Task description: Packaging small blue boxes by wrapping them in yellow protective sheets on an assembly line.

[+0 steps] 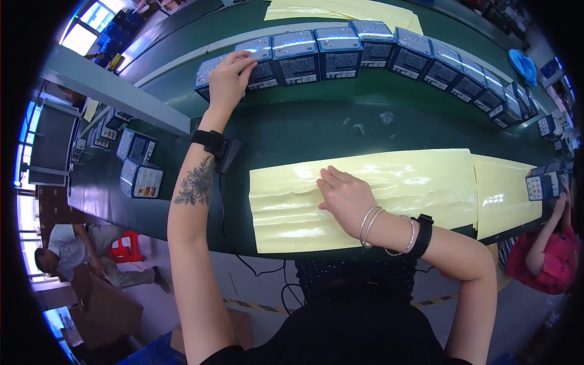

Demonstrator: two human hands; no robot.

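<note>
A row of small dark blue boxes (296,55) stands along the far side of the green table. My left hand (230,79) is at the left end of that row, its fingers bent over the top edge of a box (210,72) and partly hiding it. The fingertips also reach over the neighbouring box (258,48). My right hand (347,199) is over a glossy, creased yellow sheet (420,188) in front of me, palm down with its fingers stretched out. Nothing shows in it.
Another yellow sheet (508,194) lies to the right, where a co-worker's hands (561,204) hold a box (541,185). More boxes (137,164) stand at the left, below a grey post (121,97). A black stand (228,155) with a cable is beside my left forearm. Another person (91,255) sits left.
</note>
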